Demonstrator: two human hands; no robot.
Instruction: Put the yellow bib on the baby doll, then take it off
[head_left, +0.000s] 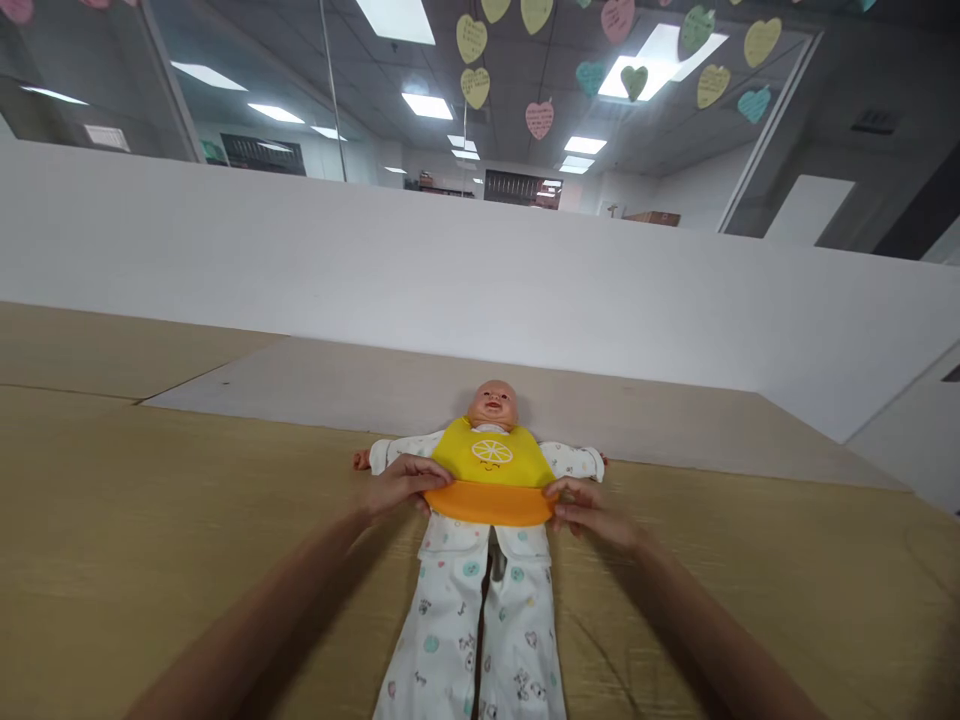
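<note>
A baby doll (494, 403) lies on its back, arms spread out to the sides. It wears a white printed top (574, 460) and white printed trousers (450, 620). Over its chest is a yellow bib (491, 455) with a white citrus slice and a smiling face, and an orange pocket (491, 503) along the lower edge. My left hand (405, 485) pinches the left end of that pocket. At the right end, my right hand (585, 508) grips its edge between thumb and fingers.
The doll rests on a tan surface (187, 520), its head on a pale grey strip (360, 385) at the back. Behind stands a low white wall (450, 270) topped by glass panes with heart-shaped notes (539, 119).
</note>
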